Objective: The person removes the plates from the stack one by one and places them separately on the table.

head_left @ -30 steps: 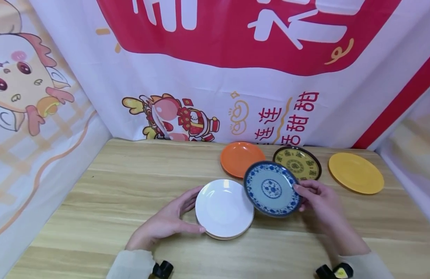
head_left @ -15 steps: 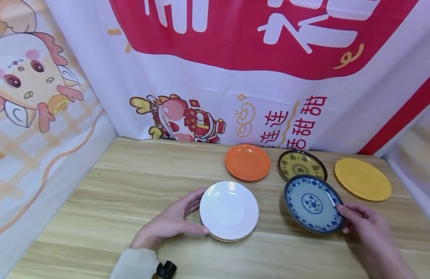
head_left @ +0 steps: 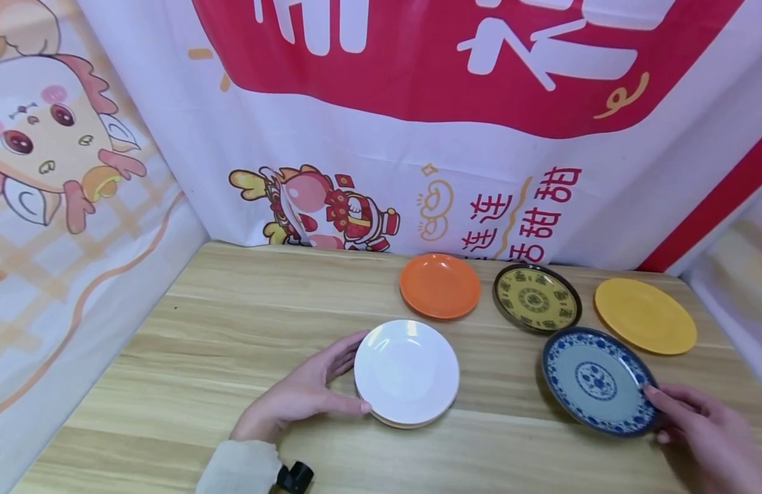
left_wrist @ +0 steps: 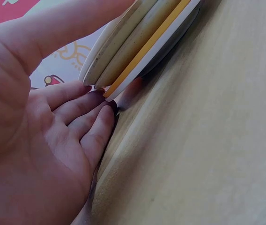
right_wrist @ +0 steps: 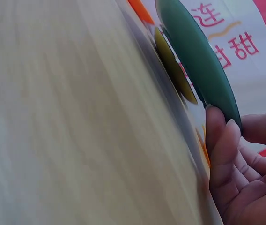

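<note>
A stack of several plates [head_left: 407,372], white on top, stands on the wooden table. In the left wrist view, an orange-yellow edge shows among the paler rims of the plate stack [left_wrist: 137,47]. My left hand [head_left: 316,387] rests against the stack's left side, thumb and fingers spread along the rims. At the right, my right hand [head_left: 705,429] pinches the rim of a blue-and-white patterned plate [head_left: 597,381], thumb on top. That plate is tilted and held over the table; its underside [right_wrist: 201,61] looks green in the right wrist view.
Behind, an orange plate [head_left: 439,286], a dark-rimmed olive patterned plate [head_left: 535,298] and a yellow plate [head_left: 645,315] lie in a row on the table [head_left: 251,309]. A printed cloth [head_left: 356,137] hangs along the back edge, with another printed cloth [head_left: 66,171] at the left.
My right hand has carried the blue-and-white plate from beside the white stack to the right and nearer, uncovering the olive plate. My left hand stays at the stack; the camera view has shifted slightly.
</note>
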Motion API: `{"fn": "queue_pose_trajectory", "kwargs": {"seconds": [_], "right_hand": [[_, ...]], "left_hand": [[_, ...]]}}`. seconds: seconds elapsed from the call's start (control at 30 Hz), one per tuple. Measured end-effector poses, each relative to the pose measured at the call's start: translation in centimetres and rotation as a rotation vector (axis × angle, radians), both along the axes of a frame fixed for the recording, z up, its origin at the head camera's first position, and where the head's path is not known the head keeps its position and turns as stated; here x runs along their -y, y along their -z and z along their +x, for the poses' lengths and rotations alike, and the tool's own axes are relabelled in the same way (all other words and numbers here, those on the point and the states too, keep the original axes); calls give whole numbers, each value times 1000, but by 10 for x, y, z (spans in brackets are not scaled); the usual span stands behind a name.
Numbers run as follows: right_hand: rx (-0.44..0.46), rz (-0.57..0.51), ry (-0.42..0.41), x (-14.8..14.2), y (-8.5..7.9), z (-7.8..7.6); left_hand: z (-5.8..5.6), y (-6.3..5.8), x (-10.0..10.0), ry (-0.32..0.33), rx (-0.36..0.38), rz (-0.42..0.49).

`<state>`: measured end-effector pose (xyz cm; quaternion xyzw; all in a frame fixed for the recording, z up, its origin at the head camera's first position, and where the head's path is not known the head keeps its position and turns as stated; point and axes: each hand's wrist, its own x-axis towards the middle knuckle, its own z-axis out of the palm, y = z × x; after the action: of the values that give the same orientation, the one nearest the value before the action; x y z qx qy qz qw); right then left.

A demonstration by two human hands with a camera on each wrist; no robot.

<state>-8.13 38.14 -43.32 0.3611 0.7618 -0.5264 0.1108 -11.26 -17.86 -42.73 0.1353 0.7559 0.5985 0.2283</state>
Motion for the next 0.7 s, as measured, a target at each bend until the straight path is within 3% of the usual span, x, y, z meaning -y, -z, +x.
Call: {"fn": "queue_pose_trajectory", "kwargs": {"seconds": [0.3, 0.7], "right_hand": [[41, 157, 3, -28, 21, 0], [38, 121, 84, -42, 26, 0]], "left_hand": [[2, 1, 0, 15, -20, 22], [4, 2, -4, -24, 30, 24]]}}
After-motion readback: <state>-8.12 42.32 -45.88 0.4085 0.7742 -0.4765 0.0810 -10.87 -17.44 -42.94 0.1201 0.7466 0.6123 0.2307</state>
